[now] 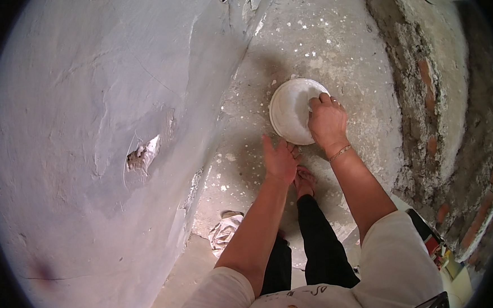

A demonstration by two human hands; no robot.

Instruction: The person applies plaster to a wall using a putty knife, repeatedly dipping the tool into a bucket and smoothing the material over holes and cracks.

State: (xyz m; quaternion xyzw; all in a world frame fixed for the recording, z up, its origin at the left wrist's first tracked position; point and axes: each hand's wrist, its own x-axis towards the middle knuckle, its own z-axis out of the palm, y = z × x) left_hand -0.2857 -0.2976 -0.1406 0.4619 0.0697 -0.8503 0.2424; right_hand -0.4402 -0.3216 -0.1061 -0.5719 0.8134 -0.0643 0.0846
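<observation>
A round white bucket [292,113] stands on the rough floor, a pale surface showing inside its rim. My right hand [329,122] is over the bucket's right side. Its fingers are curled in; whatever they hold, if anything, is hidden under the hand. Just below the bucket's near edge is my left hand [281,162], thumb apart from the fingers and nothing visible in it. Its fingertips come close to the bucket's lower side; I cannot tell whether they touch.
A grey plastered wall [85,96] with a ragged hole [143,154] rises on the left. The concrete floor [336,47] is speckled white. A crumpled pale cloth [225,233] lies by the wall's foot. Broken masonry with exposed brick [427,86] runs along the right. My foot [304,181] is below the bucket.
</observation>
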